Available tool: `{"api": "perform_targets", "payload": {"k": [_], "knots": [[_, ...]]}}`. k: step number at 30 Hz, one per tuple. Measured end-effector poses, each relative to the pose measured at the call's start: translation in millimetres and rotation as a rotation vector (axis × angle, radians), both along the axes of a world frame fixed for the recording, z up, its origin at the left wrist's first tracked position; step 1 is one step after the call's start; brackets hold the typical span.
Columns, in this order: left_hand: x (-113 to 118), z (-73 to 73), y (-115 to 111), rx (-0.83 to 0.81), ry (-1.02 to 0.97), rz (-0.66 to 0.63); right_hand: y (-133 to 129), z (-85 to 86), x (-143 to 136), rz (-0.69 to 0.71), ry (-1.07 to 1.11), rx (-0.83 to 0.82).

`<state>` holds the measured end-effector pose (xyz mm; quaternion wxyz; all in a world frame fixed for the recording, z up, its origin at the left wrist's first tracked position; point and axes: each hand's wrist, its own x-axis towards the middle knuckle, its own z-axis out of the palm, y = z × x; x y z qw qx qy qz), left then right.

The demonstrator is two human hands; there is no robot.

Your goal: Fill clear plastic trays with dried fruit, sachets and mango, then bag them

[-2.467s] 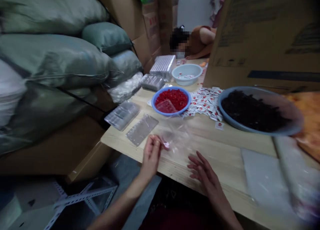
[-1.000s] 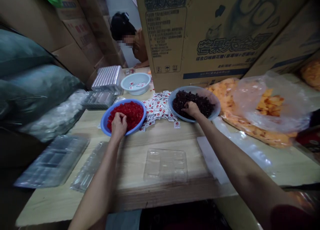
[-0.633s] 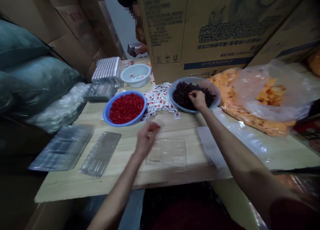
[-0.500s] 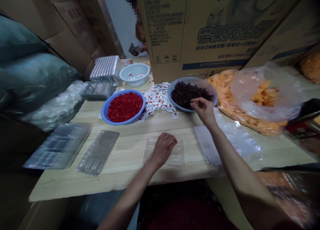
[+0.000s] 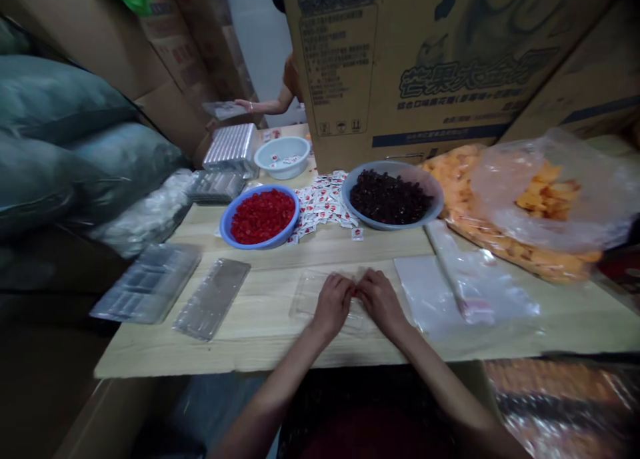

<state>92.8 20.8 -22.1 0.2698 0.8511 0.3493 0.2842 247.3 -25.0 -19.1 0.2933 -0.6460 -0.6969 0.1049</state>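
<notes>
our left hand pinched a red piece in its fingers over the clear tray on the bench; what our right hand gripped alongside, we could not tell. a light, low hold best suited thin walls.

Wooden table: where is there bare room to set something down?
Bare wood lies between the flat grey plastic tray and the clear plastic tray by the left hand. A strip lies before the white-and-red packets. It is crowded from the round blue bowl to the large pale bowl of dark pieces.
</notes>
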Motion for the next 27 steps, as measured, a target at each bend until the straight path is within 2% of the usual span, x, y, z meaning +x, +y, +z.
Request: {"api": "perform_targets", "payload": {"k": [2, 4, 6, 8, 9, 11, 13, 15, 19, 24, 27], "knots": [[-7.4, 13.8, 10.6, 0.011, -0.032, 0.032, 0.5, -1.2, 1.4, 0.015, -0.078, 0.017], [-23.7, 35.5, 40.4, 0.078, -0.089, 0.148, -0.1, -4.1, 4.6, 0.042, -0.129, 0.041], [-45.8, 59.2, 87.1, 0.174, -0.117, 0.344, -1.0, -6.9, 9.0, 0.069, -0.124, 0.075], [-65.7, 76.9, 141.2, 0.222, -0.026, 0.485, -1.9, -7.0, 12.8, 0.076, -0.06, 0.107], [-72.4, 81.6, 167.2, 0.204, 0.045, 0.511, -2.8, -5.7, 13.9, 0.066, -0.025, 0.119], [-77.3, 82.2, 210.4, 0.088, 0.196, 0.43, -6.4, -0.7, 12.7, 0.056, 0.012, 0.121], [-73.1, 74.6, 237.5, 0.003, 0.277, 0.361, -13.9, 5.4, 6.1, 0.082, 0.006, 0.084], [-66.5, 65.1, 249.2, -0.027, 0.3, 0.352, -24.6, 9.6, -4.6, 0.156, -0.026, 0.025], [-67.8, 55.3, 246.9, -0.039, 0.287, 0.399, -45.4, 7.3, -20.3, 0.232, -0.105, -0.048], [-88.3, 56.9, 233.8, -0.065, 0.231, 0.481, -56.4, -4.9, -8.3, 0.219, -0.105, 0.0], [-97.6, 59.7, 228.2, -0.082, 0.214, 0.496, -61.1, -6.1, 3.5, 0.245, -0.093, 0.018]]}}
